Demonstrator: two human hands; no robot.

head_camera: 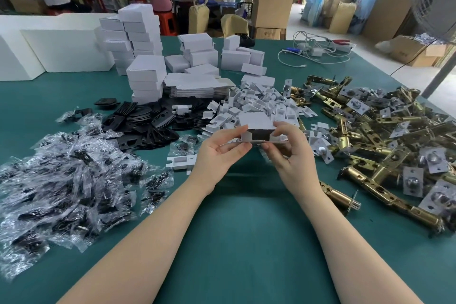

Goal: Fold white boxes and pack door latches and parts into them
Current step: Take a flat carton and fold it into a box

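Note:
A small white box (256, 122) is held above the green table (246, 224), its end open toward me with side flaps sticking out. My left hand (219, 153) pinches its left end between thumb and fingers. My right hand (288, 148) pinches its right end, thumb on top. Brass door latches (385, 145) lie heaped to the right. Bagged black parts (64, 180) are piled on the left. Black plates (145, 123) and white card inserts (261, 103) lie beyond the box. Flat box blanks (197, 85) and folded white boxes (145, 74) are stacked behind.
White foam blocks (59, 49) stand at the back left. Cables and a charger (313, 53) lie at the back right. A fan (434, 0) stands at the right edge. Two people work at benches beyond the table, among cardboard cartons (271, 7).

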